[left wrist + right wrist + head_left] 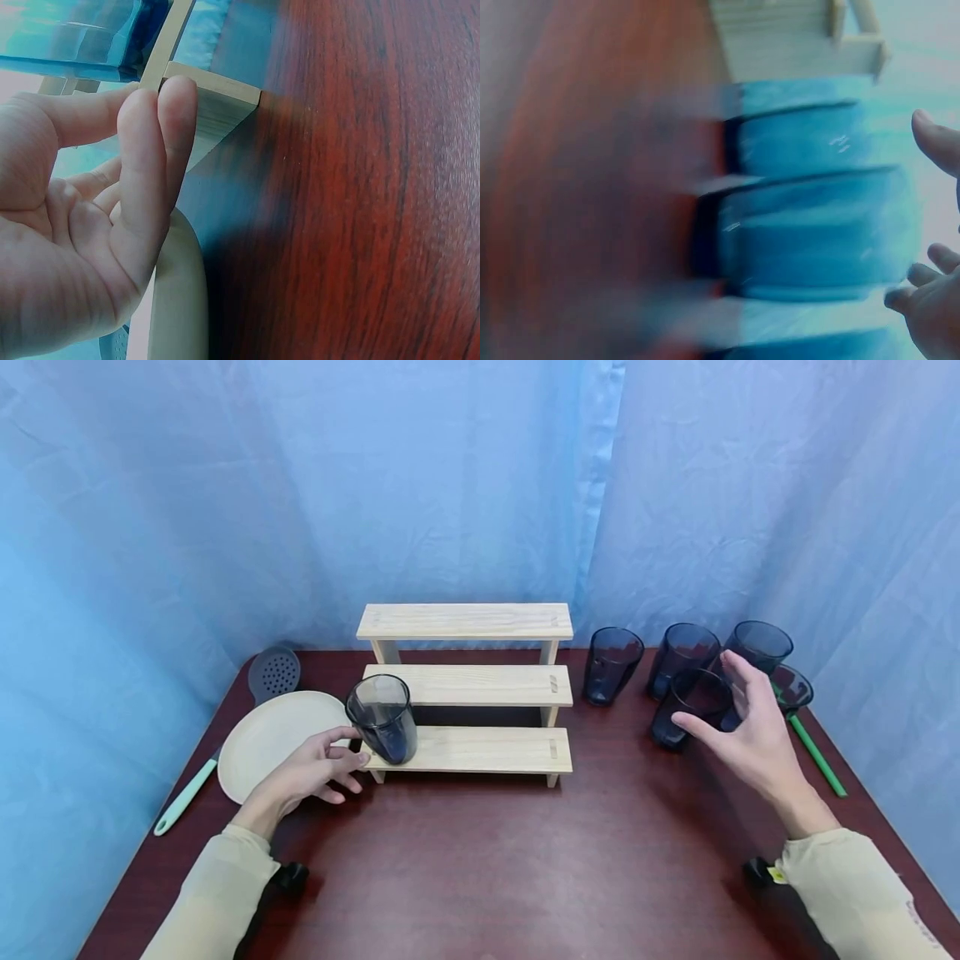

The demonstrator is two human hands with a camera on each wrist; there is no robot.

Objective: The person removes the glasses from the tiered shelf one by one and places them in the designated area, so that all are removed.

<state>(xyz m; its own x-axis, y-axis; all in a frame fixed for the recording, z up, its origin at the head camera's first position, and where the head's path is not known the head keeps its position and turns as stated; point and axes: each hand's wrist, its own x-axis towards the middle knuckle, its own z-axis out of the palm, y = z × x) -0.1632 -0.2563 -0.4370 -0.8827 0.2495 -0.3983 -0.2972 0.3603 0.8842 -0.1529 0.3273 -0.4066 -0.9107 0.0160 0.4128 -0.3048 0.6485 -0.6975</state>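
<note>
A dark tinted glass [386, 722] stands upright at the left end of the lowest shelf of a wooden three-step rack [480, 749]. My left hand [311, 772] is just left of that glass, fingers loosely bent around nothing. Whether its fingertips touch the glass, I cannot tell. In the left wrist view the glass [75, 37] shows beyond the fingers. On the right, my right hand [757, 743] is spread, thumb and fingers apart, beside the rim of the front glass [678, 714] in a group. The right wrist view, blurred, shows the fingers clear of a glass [810, 232].
Several more tinted glasses stand at the back right, among them one glass [611, 668] close to the rack. A green stick [817, 756] lies by the right edge. On the left are a cream plate [262, 735] and a slotted turner [273, 672] with a mint handle. Blue curtains [465, 485] hang behind.
</note>
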